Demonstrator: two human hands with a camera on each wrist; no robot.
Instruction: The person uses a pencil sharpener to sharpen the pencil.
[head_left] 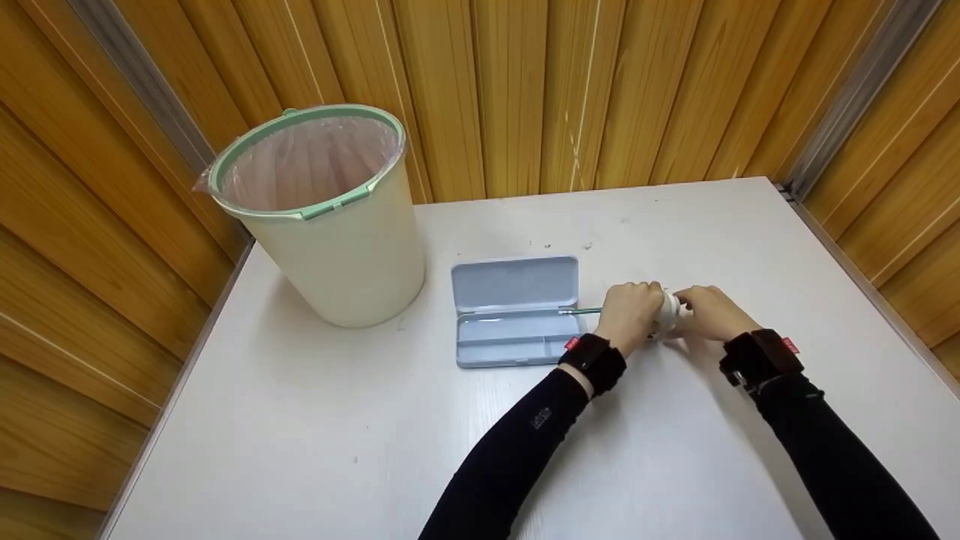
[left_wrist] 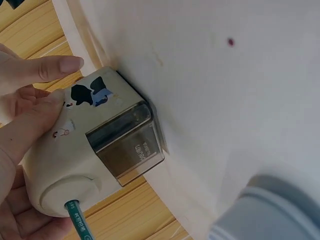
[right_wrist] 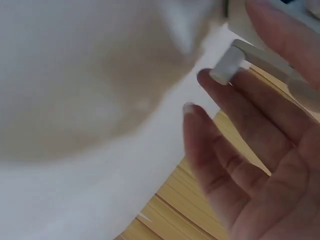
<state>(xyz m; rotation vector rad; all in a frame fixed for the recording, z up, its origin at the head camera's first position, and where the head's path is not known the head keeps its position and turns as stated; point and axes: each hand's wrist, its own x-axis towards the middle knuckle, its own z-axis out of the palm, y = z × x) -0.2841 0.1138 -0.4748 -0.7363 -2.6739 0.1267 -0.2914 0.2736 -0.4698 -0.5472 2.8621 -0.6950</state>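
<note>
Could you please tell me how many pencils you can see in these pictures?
1. A green pencil is stuck in the sharpener that the left hand holds on the table, beside the open pencil case. Others may be hidden.

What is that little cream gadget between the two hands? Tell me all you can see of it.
The sharpener is a small cream plastic box with rounded corners, cartoon stickers on top and a smoky clear drawer in its side. It stands on the white table, right of the open case. A green pencil sticks into its round front. The left hand grips its body; the right hand is at its crank.
</note>
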